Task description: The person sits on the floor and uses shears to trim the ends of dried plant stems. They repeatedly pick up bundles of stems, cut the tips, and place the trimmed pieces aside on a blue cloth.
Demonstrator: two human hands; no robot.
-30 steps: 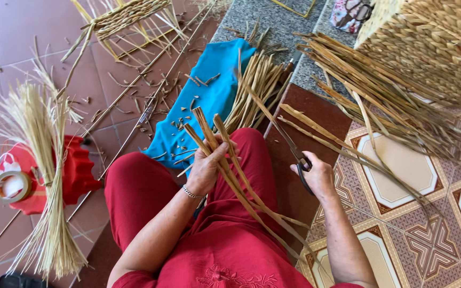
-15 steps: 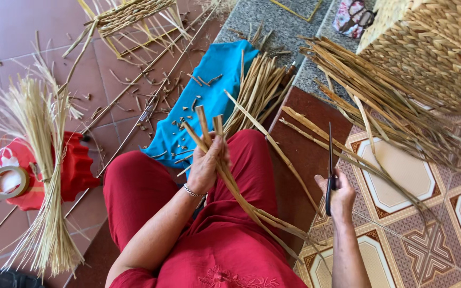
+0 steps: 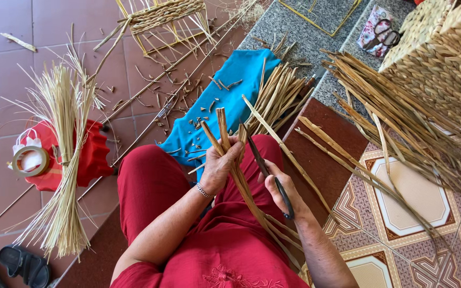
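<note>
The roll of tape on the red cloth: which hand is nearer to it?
Left. The left hand, holding dried strips, is closer to the roll of tape; the right hand, with scissors, is beyond it.

The left hand (image 3: 221, 165) grips a bunch of dried reed strips (image 3: 230, 144) whose cut ends fan out toward twelve o'clock. The right hand (image 3: 284, 189) holds black scissors (image 3: 265, 165), blades closed and pointing to eleven o'clock, touching the strips. A blue cloth (image 3: 241, 85) lies at twelve o'clock with loose reeds (image 3: 281, 96) on it. At nine o'clock a pale straw bundle (image 3: 62, 160) crosses a red tray (image 3: 89, 157) beside a tape roll (image 3: 30, 160). A woven basket (image 3: 444, 58) stands at two o'clock.
</note>
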